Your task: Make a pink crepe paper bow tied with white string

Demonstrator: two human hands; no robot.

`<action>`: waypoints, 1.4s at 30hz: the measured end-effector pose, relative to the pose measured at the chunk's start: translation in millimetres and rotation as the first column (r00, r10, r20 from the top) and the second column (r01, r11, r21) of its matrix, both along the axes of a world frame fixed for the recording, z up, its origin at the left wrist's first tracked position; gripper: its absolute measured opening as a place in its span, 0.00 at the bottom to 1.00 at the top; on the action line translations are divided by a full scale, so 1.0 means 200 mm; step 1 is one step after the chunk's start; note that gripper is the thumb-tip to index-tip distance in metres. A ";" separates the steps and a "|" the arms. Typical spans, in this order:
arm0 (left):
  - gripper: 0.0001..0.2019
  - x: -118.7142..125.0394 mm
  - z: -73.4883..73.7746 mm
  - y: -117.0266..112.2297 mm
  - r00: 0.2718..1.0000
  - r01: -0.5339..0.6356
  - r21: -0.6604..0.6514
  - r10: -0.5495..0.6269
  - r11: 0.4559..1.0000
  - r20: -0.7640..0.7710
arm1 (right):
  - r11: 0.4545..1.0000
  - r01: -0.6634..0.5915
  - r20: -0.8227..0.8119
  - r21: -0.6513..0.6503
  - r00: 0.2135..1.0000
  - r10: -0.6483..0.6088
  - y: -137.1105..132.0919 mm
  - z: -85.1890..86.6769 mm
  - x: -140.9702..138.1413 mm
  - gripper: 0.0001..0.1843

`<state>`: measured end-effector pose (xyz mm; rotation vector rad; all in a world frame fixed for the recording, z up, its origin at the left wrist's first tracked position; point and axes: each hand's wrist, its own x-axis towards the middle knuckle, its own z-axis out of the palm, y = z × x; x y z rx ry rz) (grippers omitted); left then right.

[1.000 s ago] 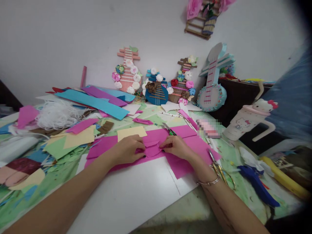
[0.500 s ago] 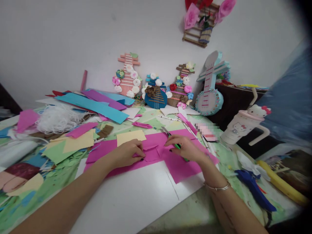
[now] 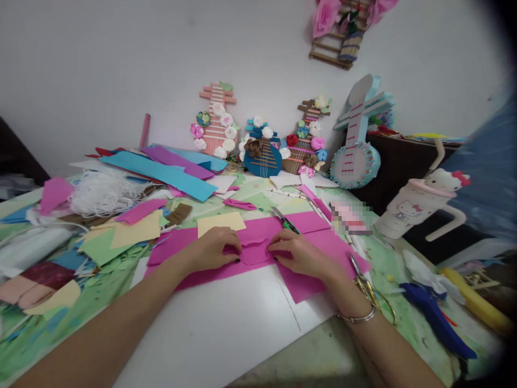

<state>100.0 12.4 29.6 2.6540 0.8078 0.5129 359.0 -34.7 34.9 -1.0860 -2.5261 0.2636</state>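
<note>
A small folded piece of magenta crepe paper (image 3: 255, 254) lies between my hands, over a larger magenta sheet (image 3: 313, 283). My left hand (image 3: 216, 249) pinches its left end with thumb and fingers. At its right end, my right hand (image 3: 299, 253) has its fingertips closed on the edge. Just behind my right hand lies a green-handled cutting knife (image 3: 287, 221), its blade pointing up and left. Gold-handled scissors (image 3: 365, 285) rest beside my right wrist, partly hidden by it. Under the magenta paper is a white board (image 3: 202, 323) with a pencil line.
Cream paper (image 3: 220, 222) lies behind my left hand. Paper scraps and white string (image 3: 107, 194) cover the left side. A blue glue gun (image 3: 438, 318) and a pale tumbler (image 3: 412, 210) stand to the right. Decorated paper instruments (image 3: 262, 153) lean against the wall.
My right hand has come left and down, off the knife, onto the small magenta piece. The gold-handled scissors now show beside my wrist. The view has shifted slightly.
</note>
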 end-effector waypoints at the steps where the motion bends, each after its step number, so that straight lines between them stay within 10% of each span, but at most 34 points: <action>1: 0.04 0.00 0.00 0.00 1.000 0.002 0.005 -0.002 1.000 0.007 | 1.000 -0.011 -0.003 0.016 1.000 0.011 0.00 -0.01 -0.01 0.16; 13: 0.07 0.00 0.02 -0.02 0.998 0.048 -0.002 -0.048 0.999 -0.035 | 0.992 -0.033 -0.078 0.119 0.996 0.042 0.04 -0.06 -0.05 0.12; 25: 0.08 0.07 0.01 -0.10 1.000 -0.019 0.080 0.020 0.997 -0.013 | 0.968 0.167 -0.271 -0.188 0.938 -0.215 0.07 -0.08 -0.05 0.03; 42: 0.06 0.08 -0.02 -0.05 0.969 -0.212 -0.181 0.231 0.960 0.089 | 0.909 0.269 -0.241 -0.319 0.904 -0.353 0.07 -0.09 -0.07 0.03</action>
